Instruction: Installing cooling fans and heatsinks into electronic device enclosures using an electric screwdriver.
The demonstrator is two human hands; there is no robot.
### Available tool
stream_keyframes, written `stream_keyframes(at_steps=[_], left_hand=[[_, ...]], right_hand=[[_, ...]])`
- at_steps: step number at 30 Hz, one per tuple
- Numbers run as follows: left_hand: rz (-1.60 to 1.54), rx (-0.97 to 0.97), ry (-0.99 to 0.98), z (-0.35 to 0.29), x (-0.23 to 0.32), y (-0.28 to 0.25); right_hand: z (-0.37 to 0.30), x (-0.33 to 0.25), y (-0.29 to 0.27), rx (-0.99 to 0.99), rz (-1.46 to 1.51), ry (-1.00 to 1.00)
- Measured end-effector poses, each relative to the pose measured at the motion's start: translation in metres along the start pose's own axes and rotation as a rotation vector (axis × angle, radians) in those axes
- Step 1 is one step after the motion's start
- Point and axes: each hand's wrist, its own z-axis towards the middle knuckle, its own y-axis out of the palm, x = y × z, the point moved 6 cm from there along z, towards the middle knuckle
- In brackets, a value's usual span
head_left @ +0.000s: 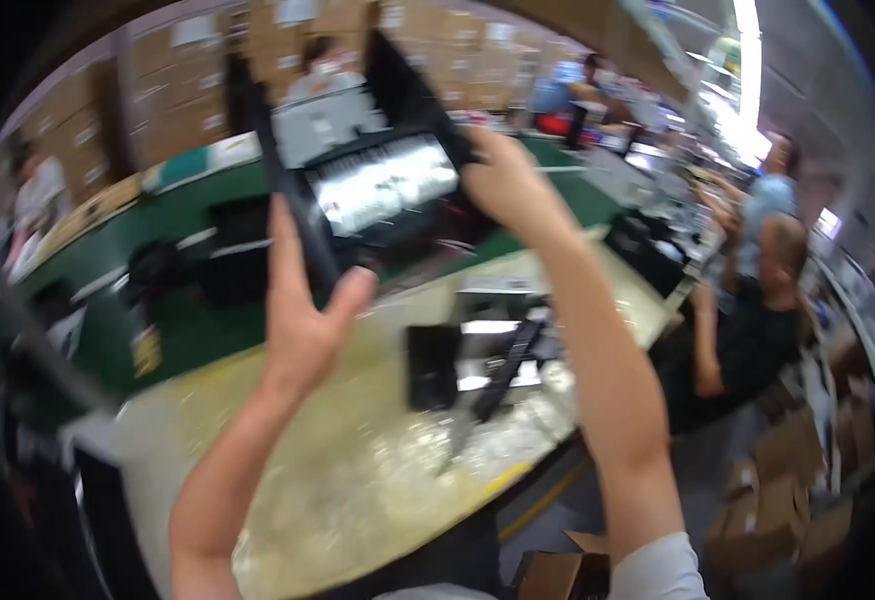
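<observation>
I hold up a black plastic housing [412, 90] with two tall side walls and a shiny, glaring panel [387, 185] between them. Its exact kind is blurred. My left hand [302, 310] grips the left side wall, thumb in front and fingers partly hidden behind it. At the opposite side, my right hand [507, 185] closes round the edge, its fingertips hidden. Below the housing, on the yellowish clear-covered table [327, 450], lie a black flat piece [432, 367], a long black bar [507, 375] and a grey box-like part [502, 298].
A green conveyor belt [107, 345] runs beyond the table, carrying dark parts. Co-workers sit at the right, including a person in black [747, 330]; others are across the belt. Stacked cartons [172, 95] line the far wall. An open carton [552, 578] stands below the table edge.
</observation>
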Motion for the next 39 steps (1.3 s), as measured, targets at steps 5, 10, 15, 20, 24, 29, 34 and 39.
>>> stream_keyframes(at_steps=[5,10,15,20,24,29,34,39], left_hand=[[-0.353,-0.032,-0.136,0.060,-0.119,0.062],[-0.271,-0.068,-0.357,0.067,-0.211,0.111],[-0.130,-0.108,-0.488,0.045,-0.230,0.124],[-0.082,-0.370,-0.465,0.042,-0.178,0.104],[0.852,-0.266,0.368,0.060,-0.134,0.054],[0.773,-0.472,0.108,0.043,-0.244,-0.012],[0.655,-0.399,0.280,0.027,-0.190,-0.098],[0.362,-0.573,0.059,-0.008,-0.114,-0.185]], right_hand=[[0.086,0.079,0.065,0.128,-0.272,0.185],[0.092,0.160,0.125,0.113,-0.265,0.408],[0.084,0.211,0.171,-0.117,-0.294,0.420],[0.071,0.202,0.184,-0.210,-0.407,0.523],[0.105,0.156,0.166,0.001,-0.424,0.375],[0.098,0.016,0.188,-0.031,-0.229,-0.049],[0.036,-0.097,0.148,0.051,-0.192,-0.428],[-0.040,-0.111,0.106,0.154,0.371,-0.451]])
